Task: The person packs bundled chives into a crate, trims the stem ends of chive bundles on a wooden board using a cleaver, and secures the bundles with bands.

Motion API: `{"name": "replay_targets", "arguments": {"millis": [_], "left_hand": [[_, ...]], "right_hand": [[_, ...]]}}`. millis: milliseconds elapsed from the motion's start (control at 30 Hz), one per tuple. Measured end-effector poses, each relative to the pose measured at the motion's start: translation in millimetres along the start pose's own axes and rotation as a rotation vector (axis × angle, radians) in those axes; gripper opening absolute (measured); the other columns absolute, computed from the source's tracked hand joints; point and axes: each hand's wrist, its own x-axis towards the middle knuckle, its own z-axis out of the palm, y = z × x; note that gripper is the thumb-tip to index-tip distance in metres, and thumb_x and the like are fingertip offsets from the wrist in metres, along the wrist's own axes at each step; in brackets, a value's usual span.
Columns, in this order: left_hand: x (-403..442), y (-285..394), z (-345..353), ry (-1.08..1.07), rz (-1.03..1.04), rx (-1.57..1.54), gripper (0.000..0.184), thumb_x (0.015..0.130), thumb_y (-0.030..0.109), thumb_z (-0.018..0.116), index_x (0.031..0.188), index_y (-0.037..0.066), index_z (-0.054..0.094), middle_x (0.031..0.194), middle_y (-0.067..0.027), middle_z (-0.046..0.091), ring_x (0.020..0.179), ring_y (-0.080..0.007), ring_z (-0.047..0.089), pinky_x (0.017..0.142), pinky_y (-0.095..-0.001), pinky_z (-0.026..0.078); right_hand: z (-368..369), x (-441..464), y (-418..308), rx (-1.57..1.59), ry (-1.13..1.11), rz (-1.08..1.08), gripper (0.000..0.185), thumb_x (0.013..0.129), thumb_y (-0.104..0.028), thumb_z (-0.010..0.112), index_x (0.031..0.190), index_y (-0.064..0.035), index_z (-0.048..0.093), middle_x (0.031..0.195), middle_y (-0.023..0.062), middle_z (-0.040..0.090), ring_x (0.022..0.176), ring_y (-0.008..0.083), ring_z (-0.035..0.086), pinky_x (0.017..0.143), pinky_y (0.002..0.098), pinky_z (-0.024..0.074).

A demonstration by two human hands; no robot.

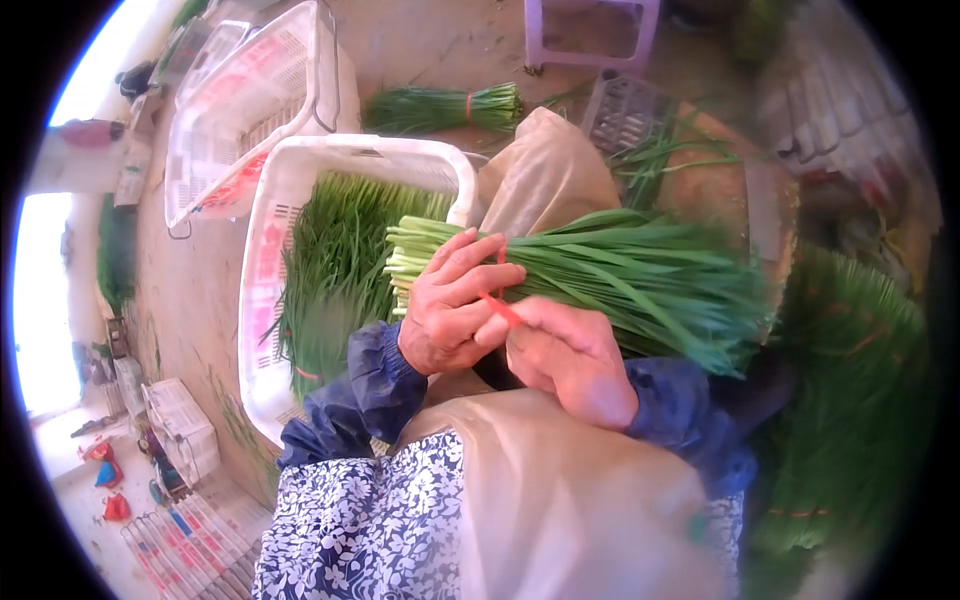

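A bundle of garlic chives lies across my lap, pale stem ends to the left and green leaves to the right. My left hand is closed over the bundle near the stem ends, fingers lying over the stems. A red tie runs around the bundle beside those fingers. In front of the stems, my right hand is closed in a pinch on the tie, which looks stretched between the two hands. Part of the band is hidden behind the bundle.
A white basket holding chives stands at my left, with another white basket beyond it. On the floor ahead lies a tied chive bundle. A purple stool and grey crate stand farther off. More chives pile at right.
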Motion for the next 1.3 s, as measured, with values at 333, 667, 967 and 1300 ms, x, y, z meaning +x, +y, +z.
{"name": "replay_targets", "arguments": {"millis": [333, 667, 967, 1300], "left_hand": [[6, -10, -40, 0.018, -0.133, -0.006, 0.041, 0.066, 0.004, 0.067, 0.107, 0.004, 0.062, 0.114, -0.015, 0.062, 0.11, -0.0384, 0.057, 0.096, -0.0479, 0.044], [-71, -61, -7, 0.725, -0.938, -1.178, 0.041, 0.093, 0.024, 0.056, 0.126, 0.0, 0.048, 0.111, -0.0157, 0.062, 0.092, -0.0279, 0.065, 0.082, -0.0395, 0.054], [90, -22, 98, 0.447, -0.514, -1.526, 0.081, 0.081, 0.047, 0.069, 0.14, 0.001, 0.037, 0.13, -0.0142, 0.054, 0.111, -0.0255, 0.059, 0.095, -0.0392, 0.047], [139, -4, 106, 0.188, -0.441, -1.734, 0.069, 0.073, 0.031, 0.076, 0.127, -0.002, 0.05, 0.117, -0.0096, 0.061, 0.105, -0.02, 0.06, 0.092, -0.0334, 0.048]], "right_hand": [[-53, 0, -17, -1.272, -0.111, -0.498, 0.077, 0.077, -0.043, 0.073, 0.136, -0.0025, 0.047, 0.125, 0.0209, 0.052, 0.114, 0.0392, 0.052, 0.099, 0.0475, 0.039], [-88, 18, -37, -1.074, 0.129, -0.13, 0.086, 0.062, -0.01, 0.076, 0.141, -0.0047, 0.043, 0.125, 0.0179, 0.059, 0.111, 0.0286, 0.058, 0.098, 0.0364, 0.0433], [-100, -3, -91, -0.549, 0.301, -0.209, 0.077, 0.07, -0.01, 0.076, 0.139, 0.0007, 0.044, 0.126, 0.0148, 0.058, 0.115, 0.0193, 0.055, 0.099, 0.0321, 0.0418], [-56, -12, -129, -1.298, 0.705, -0.494, 0.022, 0.077, -0.014, 0.074, 0.087, 0.0005, 0.06, 0.075, 0.0154, 0.061, 0.062, 0.026, 0.061, 0.058, 0.0338, 0.0482]]}}
